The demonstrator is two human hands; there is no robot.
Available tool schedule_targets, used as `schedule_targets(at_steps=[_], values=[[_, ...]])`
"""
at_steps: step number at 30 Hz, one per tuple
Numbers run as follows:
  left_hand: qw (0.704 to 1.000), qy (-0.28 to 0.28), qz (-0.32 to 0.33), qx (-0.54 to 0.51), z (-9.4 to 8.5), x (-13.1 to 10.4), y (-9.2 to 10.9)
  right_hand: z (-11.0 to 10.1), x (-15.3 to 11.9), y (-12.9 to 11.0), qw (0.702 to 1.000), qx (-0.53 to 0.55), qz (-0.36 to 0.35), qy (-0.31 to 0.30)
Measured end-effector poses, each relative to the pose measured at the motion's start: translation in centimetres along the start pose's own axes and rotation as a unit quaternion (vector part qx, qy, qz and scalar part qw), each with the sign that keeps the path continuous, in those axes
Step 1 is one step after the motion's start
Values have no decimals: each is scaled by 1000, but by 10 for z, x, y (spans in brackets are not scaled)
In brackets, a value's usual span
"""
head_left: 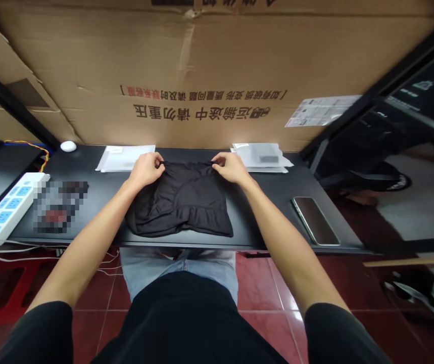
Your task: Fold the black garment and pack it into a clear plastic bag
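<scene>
A black cloth garment [186,202] lies spread on the dark table [273,222], with wrinkles across its middle. Its far left corner is pinched in my left hand [147,169], thumb against fingers. My right hand [232,168] pinches the far right corner in the same way. The garment's near edge rests close to the table's front edge. Just behind my left hand lies a flat pale plastic packet [120,158]. More pale packets [262,155] lie behind and to the right of my right hand.
A large cardboard box [209,60] stands along the table's back. At the right lies a phone [316,221]. On the left are a white power strip [15,205], a blurred-out item [59,207] and a white rounded object [68,146]. Cables hang near the front left.
</scene>
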State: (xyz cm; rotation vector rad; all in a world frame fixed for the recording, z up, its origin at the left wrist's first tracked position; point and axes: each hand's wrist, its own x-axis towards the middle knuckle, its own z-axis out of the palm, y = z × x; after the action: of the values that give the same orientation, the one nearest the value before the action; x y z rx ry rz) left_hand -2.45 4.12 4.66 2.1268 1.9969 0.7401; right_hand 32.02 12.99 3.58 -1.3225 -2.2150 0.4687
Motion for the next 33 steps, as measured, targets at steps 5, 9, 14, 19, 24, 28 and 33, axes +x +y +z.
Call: schedule_targets(at_steps=[5,9,14,19,24,28,33], values=[[994,14,84,-73,-19,-30,4,-21,-33,-3,988,139,-61,-1],[975,-23,191,-110,-30,-75,2,-33,-74,-11,974,172,-136,-63],[955,-105,262,-85,-31,-106,-5,-32,-113,-16,974,88,-174,-118],[959,-133,248,-38,-37,-109,4,-33,-125,-21,969,43,-195,-147],[959,-129,251,3,-33,-110,16,-29,-123,-25,975,30,-196,-102],[957,-174,230,18,-26,-114,13,-19,-123,-19,979,24,-177,-93],[951,-192,241,-16,-38,-131,7,-21,-136,-18,979,40,-190,-64]])
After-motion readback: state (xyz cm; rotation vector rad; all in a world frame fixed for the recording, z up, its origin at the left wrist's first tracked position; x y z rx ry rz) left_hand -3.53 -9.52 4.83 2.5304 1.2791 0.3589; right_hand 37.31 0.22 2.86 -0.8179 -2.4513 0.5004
